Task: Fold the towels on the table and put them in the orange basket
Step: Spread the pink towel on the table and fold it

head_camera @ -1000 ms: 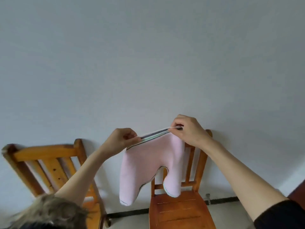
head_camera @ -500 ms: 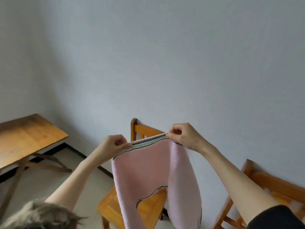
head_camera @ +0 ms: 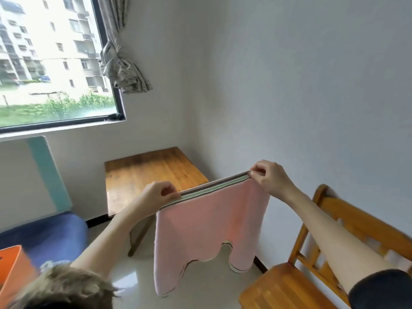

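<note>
A pink towel (head_camera: 207, 228) with a striped border hangs in the air in front of me, stretched along its top edge. My left hand (head_camera: 156, 196) pinches the left top corner. My right hand (head_camera: 268, 178) pinches the right top corner, a little higher. The towel's lower part hangs loose and doubled, its bottom edge uneven. The orange basket (head_camera: 13, 266) shows only as a corner at the lower left edge.
A wooden table (head_camera: 145, 172) stands in the room's corner behind the towel. A wooden chair (head_camera: 296, 284) is at the lower right. A blue cushioned seat (head_camera: 44, 233) and a teal-edged board (head_camera: 42, 170) are at the left under the window (head_camera: 55, 61). Hair shows at the bottom left.
The view has swung left: the window, the corner table and the basket's corner have come into sight. Both hands keep pinching the towel's top edge, now spread wider apart.
</note>
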The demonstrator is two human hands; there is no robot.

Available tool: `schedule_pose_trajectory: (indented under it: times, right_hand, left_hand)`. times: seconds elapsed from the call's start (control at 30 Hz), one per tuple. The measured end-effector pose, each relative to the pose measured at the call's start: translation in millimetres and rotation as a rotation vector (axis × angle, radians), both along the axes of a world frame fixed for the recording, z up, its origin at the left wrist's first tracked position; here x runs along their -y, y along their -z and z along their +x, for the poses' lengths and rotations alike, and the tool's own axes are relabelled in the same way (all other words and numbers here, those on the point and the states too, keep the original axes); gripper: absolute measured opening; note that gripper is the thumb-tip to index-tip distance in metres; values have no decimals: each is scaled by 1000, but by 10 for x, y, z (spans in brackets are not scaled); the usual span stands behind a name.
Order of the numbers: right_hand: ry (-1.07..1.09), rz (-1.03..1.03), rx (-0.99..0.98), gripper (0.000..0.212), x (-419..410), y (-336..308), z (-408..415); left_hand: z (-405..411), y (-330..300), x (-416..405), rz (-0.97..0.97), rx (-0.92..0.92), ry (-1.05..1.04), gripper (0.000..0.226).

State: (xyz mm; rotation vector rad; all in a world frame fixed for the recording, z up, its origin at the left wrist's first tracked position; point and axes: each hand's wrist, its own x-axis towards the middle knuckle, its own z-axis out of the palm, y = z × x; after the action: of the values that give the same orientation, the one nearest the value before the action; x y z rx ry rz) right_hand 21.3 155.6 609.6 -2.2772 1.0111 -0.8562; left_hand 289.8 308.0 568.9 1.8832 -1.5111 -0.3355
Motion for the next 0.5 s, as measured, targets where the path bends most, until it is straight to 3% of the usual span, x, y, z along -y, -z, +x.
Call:
schedule_pose_trajectory:
  times: [0.33,0.5]
  right_hand:
    - [-30,-18,-6,22,696,228,1810]
    - [-59,-30,-25,46,1238,309,2465]
  left_hand:
    - [1511,178,100,-20,43,-331,30]
    - [2157,320,316,33,44,-385,26]
